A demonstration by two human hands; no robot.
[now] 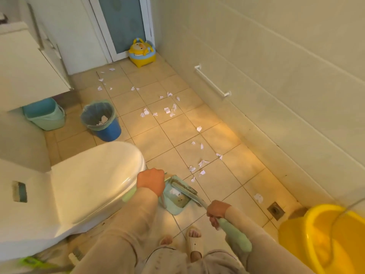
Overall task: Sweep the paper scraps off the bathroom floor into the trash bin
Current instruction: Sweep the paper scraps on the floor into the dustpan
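My left hand grips the upright handle of a light-green dustpan standing on the tiles beside the toilet. My right hand grips the green handle of a broom, whose bristle head lies across the dustpan's mouth. A white scrap lies inside the pan. Several white paper scraps are strewn over the beige floor, from just beyond the pan to the far door. The blue trash bin, lined with a green bag, stands at the left and holds some paper.
A white toilet fills the lower left. A green bucket sits under the sink cabinet. A yellow basin stands at the lower right near a floor drain. A yellow child's potty stands by the door. My sandalled feet are below.
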